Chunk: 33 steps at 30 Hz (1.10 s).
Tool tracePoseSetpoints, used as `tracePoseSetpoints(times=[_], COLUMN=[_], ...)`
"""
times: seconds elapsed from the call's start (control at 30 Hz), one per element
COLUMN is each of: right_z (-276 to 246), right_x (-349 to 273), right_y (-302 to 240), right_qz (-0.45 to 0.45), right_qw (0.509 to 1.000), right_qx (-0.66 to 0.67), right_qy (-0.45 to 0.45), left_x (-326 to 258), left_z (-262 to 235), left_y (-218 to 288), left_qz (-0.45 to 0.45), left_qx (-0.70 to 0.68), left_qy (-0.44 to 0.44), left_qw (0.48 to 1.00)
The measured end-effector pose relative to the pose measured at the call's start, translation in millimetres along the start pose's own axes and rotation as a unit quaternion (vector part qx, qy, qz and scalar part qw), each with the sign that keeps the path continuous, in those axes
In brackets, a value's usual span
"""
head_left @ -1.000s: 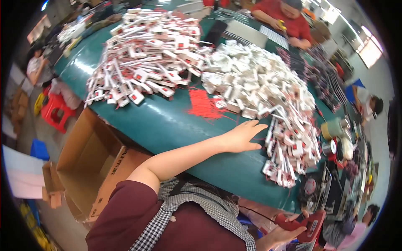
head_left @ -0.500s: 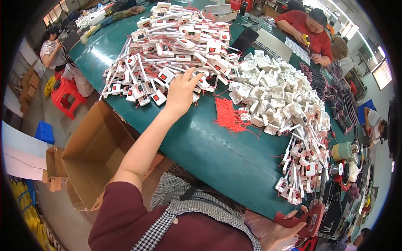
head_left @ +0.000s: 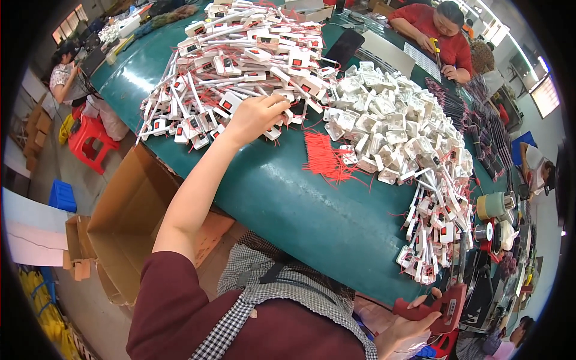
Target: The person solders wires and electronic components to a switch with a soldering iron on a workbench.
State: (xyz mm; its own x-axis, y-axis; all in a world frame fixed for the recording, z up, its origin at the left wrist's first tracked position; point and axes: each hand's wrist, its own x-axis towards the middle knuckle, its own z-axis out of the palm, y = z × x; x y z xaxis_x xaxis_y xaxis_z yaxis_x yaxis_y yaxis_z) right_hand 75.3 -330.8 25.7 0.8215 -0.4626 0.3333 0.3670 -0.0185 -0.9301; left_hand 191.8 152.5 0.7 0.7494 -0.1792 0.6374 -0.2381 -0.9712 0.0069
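My left hand reaches over the near edge of a big heap of white plastic housings with red switches and thin red wires. Its fingers are bent together at a small white switch housing, partly hidden by the fingertips. Low at the right, my right hand is wrapped around a red gun-shaped tool beside the table edge. Between the heaps lies a bundle of short red wires or sleeves.
A pile of bare white plastic cases and a cluster of wired units lie on the green table. A cardboard box stands below its left edge. Across the table, a person in red works with a yellow-handled tool.
My left hand's fingers, spread over the heap before, have drawn together at its near edge. The view has shifted slightly. My right hand keeps its hold on the red tool.
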Motion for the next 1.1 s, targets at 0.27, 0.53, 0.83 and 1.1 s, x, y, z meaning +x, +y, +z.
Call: tracePoseSetpoints(times=[0.27,0.53,0.83,1.1], right_z=[-5,-14,-11,6], right_x=[1,0,-3,-3], right_y=[-1,2,-3,-6], right_qz=[-0.009,0.018,0.077,0.030], right_qw=[1.000,0.999,0.997,0.998], right_qx=[-0.004,0.001,-0.004,-0.034], right_qy=[-0.014,-0.037,-0.029,-0.039], left_x=[-6,-22,-54,-97], left_z=[0,-23,-80,-61], left_y=[-4,51,141,157], left_qz=[0.051,0.193,0.210,0.096], left_qx=[0.006,-0.029,-0.143,-0.309], left_qy=[0.017,-0.063,-0.298,-0.179], left_qw=[0.999,0.979,0.920,0.929])
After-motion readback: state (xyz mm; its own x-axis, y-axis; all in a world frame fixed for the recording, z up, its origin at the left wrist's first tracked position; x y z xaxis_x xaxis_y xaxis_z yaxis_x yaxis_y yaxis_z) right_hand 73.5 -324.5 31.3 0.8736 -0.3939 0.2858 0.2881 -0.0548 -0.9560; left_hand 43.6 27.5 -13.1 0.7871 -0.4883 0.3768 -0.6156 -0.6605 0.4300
